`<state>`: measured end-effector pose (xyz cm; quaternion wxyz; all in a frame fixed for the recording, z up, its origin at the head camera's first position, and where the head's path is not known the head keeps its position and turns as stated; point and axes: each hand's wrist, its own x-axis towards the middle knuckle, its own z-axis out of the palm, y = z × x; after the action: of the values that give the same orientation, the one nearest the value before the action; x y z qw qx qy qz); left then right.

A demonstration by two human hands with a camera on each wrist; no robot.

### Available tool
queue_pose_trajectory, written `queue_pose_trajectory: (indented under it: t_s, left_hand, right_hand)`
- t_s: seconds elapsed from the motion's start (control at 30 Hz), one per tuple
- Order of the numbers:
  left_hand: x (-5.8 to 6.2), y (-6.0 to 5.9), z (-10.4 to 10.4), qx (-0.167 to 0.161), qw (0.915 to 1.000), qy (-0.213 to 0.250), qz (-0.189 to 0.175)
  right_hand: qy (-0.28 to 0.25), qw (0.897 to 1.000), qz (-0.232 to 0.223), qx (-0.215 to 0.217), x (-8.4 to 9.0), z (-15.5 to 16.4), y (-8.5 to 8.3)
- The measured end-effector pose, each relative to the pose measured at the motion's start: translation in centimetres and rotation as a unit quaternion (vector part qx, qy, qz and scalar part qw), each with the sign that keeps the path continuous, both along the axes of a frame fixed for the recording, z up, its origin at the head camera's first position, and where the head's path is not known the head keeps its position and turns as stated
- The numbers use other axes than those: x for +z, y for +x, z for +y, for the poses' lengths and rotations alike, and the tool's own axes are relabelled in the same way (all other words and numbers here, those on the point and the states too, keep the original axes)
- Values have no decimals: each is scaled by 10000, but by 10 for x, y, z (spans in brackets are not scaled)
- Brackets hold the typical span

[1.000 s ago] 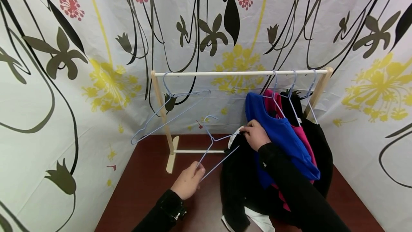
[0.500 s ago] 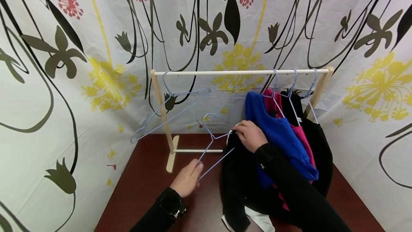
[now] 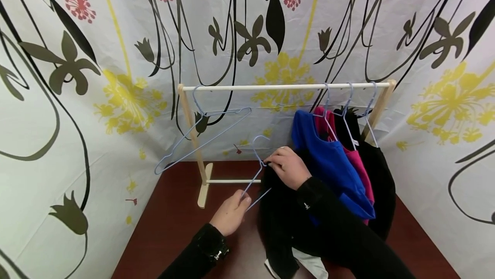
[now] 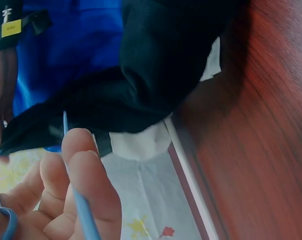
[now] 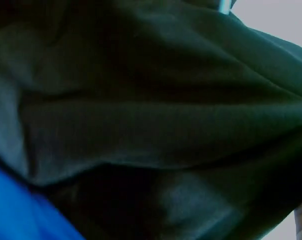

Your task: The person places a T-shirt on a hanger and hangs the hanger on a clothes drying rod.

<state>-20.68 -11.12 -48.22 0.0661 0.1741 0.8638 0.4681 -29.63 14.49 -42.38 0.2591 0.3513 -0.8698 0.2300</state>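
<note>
- The left grip [image 3: 231,213] is curled round one end of the loose hanger [image 3: 253,181], presumably to steady it, hook up, while cloth is drawn over its other end.
- The right grip [image 3: 290,168] pinches the edge of the loose black garment [image 3: 275,223] beside the hanger's neck, likely so that the cloth covers the far shoulder of the wire.
- That garment sags from the pinch to the worktop [image 3: 162,231], in front of the hung clothes; whether the white cloth [image 3: 312,265] at its foot is part of it, I can't be sure.
- Hung clothes bunch at the rail's right end, which seems to leave room along the rail [image 3: 286,87].
- Hangers: five, one held and four on the rail.
- Hung garments: three, one blue [image 3: 328,154], one pink [image 3: 356,165], one black [image 3: 380,180].
- Bare hanger [image 3: 202,113]: one, at the rail's left.
</note>
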Motion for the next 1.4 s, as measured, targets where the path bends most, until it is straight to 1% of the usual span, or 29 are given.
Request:
queue_pose_trajectory:
  t_s: [0.13,0.23,0.33,0.43,0.5,0.57,0.63,0.67,0.7,0.77,0.83,0.87,0.9,0.97,1.0,1.03,1.07,1.13,1.23,1.33,1.4]
  left_hand:
    - [0,0,7,-87,9999,1,90]
    - [0,0,12,-146,9997,65,168]
    - [1,-1,17,-193,9996,68,178]
    - [3,-1,21,-304,9993,84,177]
    - [4,-1,23,-432,9989,124,147]
    - [4,0,21,-660,9975,218,134]
    - [3,-1,17,-932,9946,463,2]
    - [3,-2,13,-1073,9918,683,-76]
    - [2,-4,10,-1218,9883,909,-111]
    - [-1,-9,4,-1400,9796,1435,-175]
    - [-5,-15,1,-1410,9707,1931,-232]
    - [-8,-17,1,-1380,9680,2089,-201]
    - [-11,-20,3,-1342,9671,2157,-167]
    - [-16,-22,8,-1213,9747,1866,190]
    - [-19,-22,12,-1168,9798,1567,430]
    - [-21,-21,16,-1145,9826,1253,751]
    - [-23,-21,20,-1117,9834,943,1078]
    - [-27,-20,28,-982,9802,390,1675]
    - [-31,-21,39,-741,9789,164,1896]
    - [-36,-25,47,-496,9827,-183,1772]
    - [-40,-27,49,-392,9804,-554,1852]
  right_hand:
    - [-313,9991,-182,212,-1,-9,4]
    - [-467,9977,-471,156,-2,-14,8]
    - [-313,9976,-615,-89,-3,-19,12]
    - [-150,9979,-566,-290,-3,-22,14]
    - [-154,9979,-560,-277,-3,-21,15]
    - [-201,9978,-608,-197,-1,-19,17]
    - [-328,9966,-753,-93,1,-16,19]
    - [-425,9958,-813,-31,1,-14,19]
    - [-526,9947,-878,29,2,-12,19]
    - [-740,9925,-966,115,6,-9,20]
    - [-938,9895,-1087,174,8,-6,19]
    - [-1016,9879,-1159,190,10,-5,19]
    - [-1066,9863,-1245,183,12,-5,20]
    - [-1147,9827,-1444,133,14,-3,22]
    - [-1181,9810,-1536,106,15,-3,23]
    - [-1208,9793,-1624,84,15,-2,24]
    - [-1236,9775,-1708,78,16,-2,24]
    - [-1285,9746,-1834,89,16,-2,26]
    - [-1350,9722,-1911,127,17,-3,27]
    - [-1409,9712,-1919,115,17,-3,29]
    - [-1413,9718,-1887,95,17,-2,29]
